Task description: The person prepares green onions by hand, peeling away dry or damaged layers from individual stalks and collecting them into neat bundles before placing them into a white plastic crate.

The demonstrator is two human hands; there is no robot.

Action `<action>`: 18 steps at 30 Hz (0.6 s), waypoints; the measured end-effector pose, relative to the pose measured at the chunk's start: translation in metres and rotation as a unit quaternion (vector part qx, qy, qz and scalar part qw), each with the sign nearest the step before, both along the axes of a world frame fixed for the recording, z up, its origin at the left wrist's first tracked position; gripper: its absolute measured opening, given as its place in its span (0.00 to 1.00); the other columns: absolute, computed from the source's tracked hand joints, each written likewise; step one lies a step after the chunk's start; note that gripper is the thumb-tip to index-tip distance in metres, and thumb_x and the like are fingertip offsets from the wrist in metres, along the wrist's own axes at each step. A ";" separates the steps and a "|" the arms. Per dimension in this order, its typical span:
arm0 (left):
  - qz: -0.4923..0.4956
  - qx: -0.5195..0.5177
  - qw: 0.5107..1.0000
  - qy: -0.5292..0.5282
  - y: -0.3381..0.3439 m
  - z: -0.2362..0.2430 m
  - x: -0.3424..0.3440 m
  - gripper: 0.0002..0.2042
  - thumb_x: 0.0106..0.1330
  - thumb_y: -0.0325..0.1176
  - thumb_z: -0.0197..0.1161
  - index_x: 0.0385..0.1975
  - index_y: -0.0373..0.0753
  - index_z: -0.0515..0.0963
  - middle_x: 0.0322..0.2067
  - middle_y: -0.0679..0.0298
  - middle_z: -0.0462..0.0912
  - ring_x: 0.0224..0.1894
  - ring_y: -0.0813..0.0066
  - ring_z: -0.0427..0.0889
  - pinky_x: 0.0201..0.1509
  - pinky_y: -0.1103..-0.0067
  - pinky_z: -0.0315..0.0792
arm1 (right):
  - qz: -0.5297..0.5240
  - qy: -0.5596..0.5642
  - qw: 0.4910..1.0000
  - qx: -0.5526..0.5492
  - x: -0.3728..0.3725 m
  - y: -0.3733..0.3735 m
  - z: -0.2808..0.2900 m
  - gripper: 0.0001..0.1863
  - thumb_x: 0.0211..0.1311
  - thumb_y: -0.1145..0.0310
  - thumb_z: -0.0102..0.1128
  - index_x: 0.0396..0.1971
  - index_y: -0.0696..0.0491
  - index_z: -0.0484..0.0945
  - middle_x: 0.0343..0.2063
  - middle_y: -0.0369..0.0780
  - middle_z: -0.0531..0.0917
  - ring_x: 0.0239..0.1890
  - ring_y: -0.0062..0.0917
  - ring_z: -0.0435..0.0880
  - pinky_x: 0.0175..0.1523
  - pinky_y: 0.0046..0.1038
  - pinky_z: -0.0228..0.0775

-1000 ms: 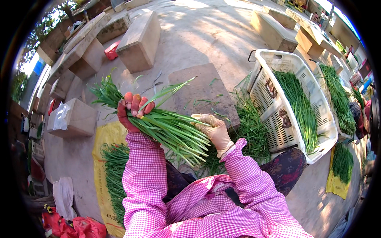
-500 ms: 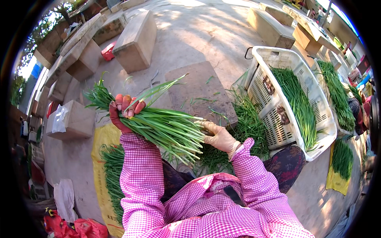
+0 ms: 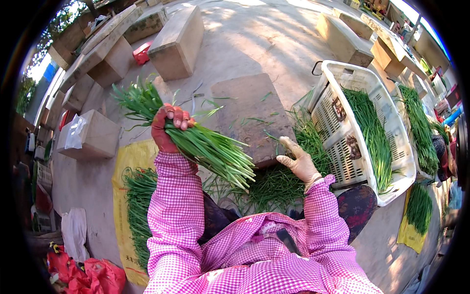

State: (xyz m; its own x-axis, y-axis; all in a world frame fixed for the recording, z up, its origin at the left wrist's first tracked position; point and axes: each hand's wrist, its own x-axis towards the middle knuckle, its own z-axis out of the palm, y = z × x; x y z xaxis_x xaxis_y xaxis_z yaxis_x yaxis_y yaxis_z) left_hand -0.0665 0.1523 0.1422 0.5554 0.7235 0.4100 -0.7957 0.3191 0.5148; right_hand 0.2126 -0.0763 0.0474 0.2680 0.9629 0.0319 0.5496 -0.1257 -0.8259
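Note:
My left hand (image 3: 168,125), in a reddish glove, grips a bunch of long green leafy stems (image 3: 210,154), pale cut ends pointing toward the lower right. My right hand (image 3: 298,161), in a beige glove, is open beside the bunch, its fingers apart, over the near edge of a worn board (image 3: 249,108) with scattered leaves. A pile of loose greens (image 3: 281,188) lies in front of me. On my left, more greens (image 3: 137,206) rest on a yellow sack (image 3: 125,159). To my right, a white slotted crate (image 3: 334,134) holds greens (image 3: 367,130).
Concrete blocks (image 3: 174,41) surround the paved ground. A boxy block (image 3: 88,134) with a plastic bag stands at left, red bags (image 3: 98,277) at lower left. Further greens (image 3: 418,127) line the right, where part of another person (image 3: 443,157) shows at the rim.
My right hand has let go of the stem ends and moved right, opening. My left hand has lifted the bunch slightly up the picture, the stems angled a little more steeply.

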 end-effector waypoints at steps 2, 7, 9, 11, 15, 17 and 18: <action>-0.005 -0.008 0.999 0.038 -0.017 0.004 0.012 0.11 0.67 0.38 0.52 0.25 0.40 0.68 0.18 0.67 0.69 0.22 0.74 0.70 0.32 0.75 0.69 | 0.045 0.031 0.995 0.082 -0.020 0.020 0.042 0.35 0.56 0.52 0.63 0.62 0.48 0.65 0.63 0.47 0.64 0.67 0.35 0.59 0.68 0.32 0.51; -0.111 -0.002 0.991 0.069 -0.037 0.003 0.030 0.12 0.65 0.41 0.56 0.25 0.41 0.66 0.18 0.67 0.68 0.22 0.74 0.70 0.31 0.75 0.68 | 0.090 -0.037 0.971 0.217 -0.056 0.066 0.075 0.36 0.50 0.60 0.67 0.61 0.47 0.66 0.64 0.47 0.62 0.67 0.35 0.59 0.68 0.33 0.52; -0.154 0.001 0.986 0.058 -0.038 0.002 0.034 0.13 0.64 0.42 0.57 0.25 0.42 0.65 0.18 0.67 0.69 0.23 0.74 0.71 0.31 0.75 0.66 | 0.081 -0.161 0.968 0.173 -0.061 0.072 0.070 0.33 0.47 0.64 0.68 0.57 0.48 0.70 0.61 0.46 0.66 0.64 0.35 0.63 0.66 0.33 0.55; -0.165 -0.004 0.985 0.059 -0.039 0.004 0.035 0.13 0.64 0.42 0.57 0.25 0.42 0.66 0.19 0.66 0.69 0.23 0.73 0.71 0.31 0.75 0.67 | 0.081 -0.250 0.946 0.188 -0.058 0.072 0.047 0.19 0.51 0.68 0.67 0.45 0.51 0.79 0.50 0.43 0.78 0.52 0.31 0.76 0.56 0.31 0.65; -0.122 -0.052 0.984 0.116 -0.041 0.004 0.034 0.13 0.63 0.42 0.58 0.23 0.41 0.67 0.19 0.64 0.70 0.25 0.72 0.72 0.34 0.74 0.68 | 0.055 0.263 0.958 0.098 -0.063 0.050 0.032 0.09 0.63 0.69 0.58 0.37 0.59 0.81 0.32 0.38 0.82 0.32 0.19 0.80 0.41 0.21 0.73; -0.099 -0.034 0.984 0.142 -0.040 0.000 0.033 0.13 0.62 0.42 0.58 0.23 0.41 0.68 0.20 0.63 0.71 0.26 0.70 0.73 0.37 0.73 0.69 | 0.056 0.309 0.946 0.081 -0.066 0.044 0.049 0.10 0.63 0.70 0.58 0.38 0.61 0.80 0.31 0.37 0.82 0.33 0.18 0.80 0.42 0.21 0.74; -0.089 -0.024 0.984 0.155 -0.038 -0.002 0.033 0.13 0.62 0.42 0.59 0.23 0.40 0.68 0.20 0.62 0.72 0.27 0.69 0.73 0.38 0.72 0.69 | 0.056 0.331 0.939 0.074 -0.065 0.042 0.053 0.10 0.63 0.71 0.58 0.39 0.61 0.80 0.31 0.37 0.81 0.34 0.18 0.80 0.42 0.20 0.74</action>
